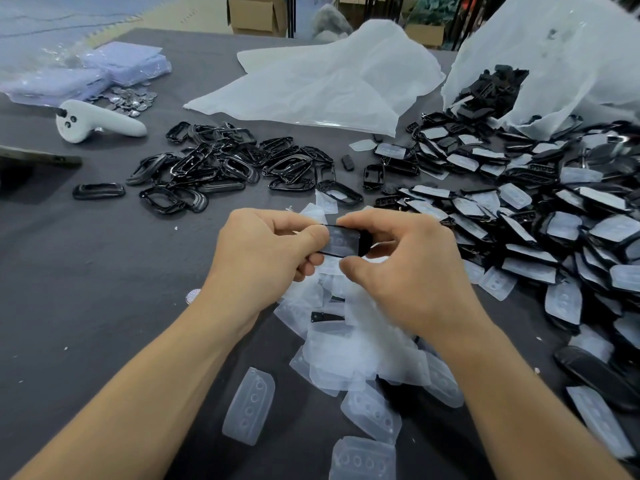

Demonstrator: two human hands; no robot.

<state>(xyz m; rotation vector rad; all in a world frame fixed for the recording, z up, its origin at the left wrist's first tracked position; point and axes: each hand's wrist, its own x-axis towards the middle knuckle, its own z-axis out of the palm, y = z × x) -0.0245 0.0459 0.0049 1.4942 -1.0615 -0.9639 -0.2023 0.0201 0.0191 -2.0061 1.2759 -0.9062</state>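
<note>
Both hands meet over the middle of the grey table on one small black plastic shell with a clear insert showing in it. My left hand pinches its left end between thumb and curled fingers. From the other side my right hand grips its right end, thumb under, fingers over. Below the hands lies a heap of translucent button pads. A pile of bare black frames lies beyond the hands. At the right spreads a large pile of black shells with pads in them.
A white hand controller lies at the far left, near small silvery discs and bagged pale packets. An empty white plastic bag lies at the back; another bag spills black parts at the right. Cardboard boxes stand behind.
</note>
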